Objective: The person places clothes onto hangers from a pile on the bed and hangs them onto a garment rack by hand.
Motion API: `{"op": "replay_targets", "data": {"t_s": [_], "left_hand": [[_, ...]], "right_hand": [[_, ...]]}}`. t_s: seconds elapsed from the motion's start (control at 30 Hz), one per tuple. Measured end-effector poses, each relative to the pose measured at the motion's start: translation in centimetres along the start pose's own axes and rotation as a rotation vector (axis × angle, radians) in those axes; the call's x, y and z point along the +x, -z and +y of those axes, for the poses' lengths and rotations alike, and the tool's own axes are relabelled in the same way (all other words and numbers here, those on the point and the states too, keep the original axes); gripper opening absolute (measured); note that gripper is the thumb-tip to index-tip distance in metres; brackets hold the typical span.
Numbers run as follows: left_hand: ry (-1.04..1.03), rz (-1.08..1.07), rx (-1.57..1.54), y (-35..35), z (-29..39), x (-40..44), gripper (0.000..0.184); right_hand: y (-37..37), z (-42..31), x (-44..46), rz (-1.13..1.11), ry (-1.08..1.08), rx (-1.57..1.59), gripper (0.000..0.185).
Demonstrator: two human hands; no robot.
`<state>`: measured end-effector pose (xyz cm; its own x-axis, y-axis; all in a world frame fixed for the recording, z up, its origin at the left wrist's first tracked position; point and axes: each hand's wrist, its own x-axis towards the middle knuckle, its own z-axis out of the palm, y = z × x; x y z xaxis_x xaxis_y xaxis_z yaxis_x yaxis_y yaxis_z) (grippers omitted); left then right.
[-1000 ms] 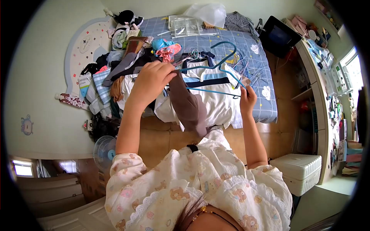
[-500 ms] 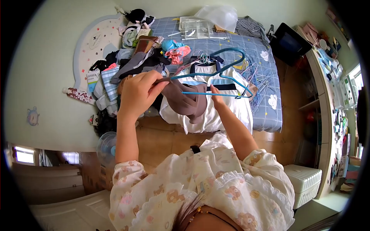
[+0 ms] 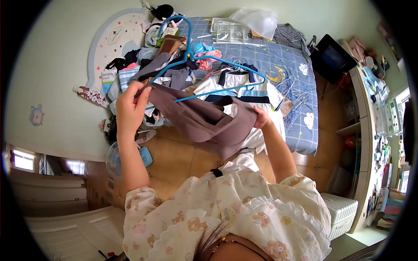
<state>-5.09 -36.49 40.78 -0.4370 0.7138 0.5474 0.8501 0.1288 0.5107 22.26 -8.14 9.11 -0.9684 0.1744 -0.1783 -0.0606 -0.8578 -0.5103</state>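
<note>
The left hand (image 3: 133, 102) is raised between nine and ten o'clock of the view, at the end of a forearm which stands almost straight toward twelve. The back of this hand is turned to the camera; the thumb points toward one o'clock and closes against the bent fingers. In this pinch it has hold of one end of the smooth brown cloth garment with rounded cups (image 3: 187, 119), and the left corner of the blue plastic clothes hanger (image 3: 188, 55) is at the same place, partly hidden.

The right hand (image 3: 262, 118) is between two and three o'clock, lower than the other one, and its forearm leans toward eleven. Its thumb lies at the right edge of the garment and points to ten o'clock; the fingers are mostly behind the cloth, so the hand is nearly closed on this edge.

The garment is stretched between both hands, near the middle of the view, and sags toward six o'clock. It covers a part of the hanger's lower bar. The hook rises toward twelve, with its opening to the left.

Beyond, at twelve, is the bed with blue-grey checked sheet (image 3: 261, 54). On it lie a white striped polo shirt with dark collar (image 3: 244, 79) at one o'clock and a heap of mixed clothes (image 3: 176, 79) at eleven.
</note>
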Motion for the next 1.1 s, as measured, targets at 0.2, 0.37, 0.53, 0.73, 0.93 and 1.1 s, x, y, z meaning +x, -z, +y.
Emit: {"op": "replay_targets", "data": {"t_s": [0.2,0.37,0.53,0.73,0.93,1.1], "left_hand": [[-0.007,-0.048,-0.037,1.0,-3.1,-1.4,0.018],[-0.036,-0.026,-0.077,1.6,-5.4,-2.8,0.018],[-0.066,0.02,-0.121,2.7,-7.8,-3.6,0.018],[-0.125,0.035,-0.16,2.5,-9.3,-4.2,0.02],[-0.14,0.124,-0.292,1.4,-10.1,-4.1,0.021],[-0.15,0.097,-0.25,1.7,-9.6,-4.5,0.02]], "right_hand": [[-7.4,-1.5,-3.3,-0.431,0.371,-0.156,0.073],[-9.7,-1.3,-4.9,-0.322,0.384,-0.226,0.046],[-10.7,-1.2,-4.6,-0.194,0.573,0.084,0.054],[-12.9,-3.0,-4.7,-0.168,0.625,-0.027,0.057],[-13.9,-2.9,-5.3,-0.043,0.612,-0.112,0.059],[-14.4,-2.8,-5.1,-0.187,0.61,-0.01,0.058]]}}
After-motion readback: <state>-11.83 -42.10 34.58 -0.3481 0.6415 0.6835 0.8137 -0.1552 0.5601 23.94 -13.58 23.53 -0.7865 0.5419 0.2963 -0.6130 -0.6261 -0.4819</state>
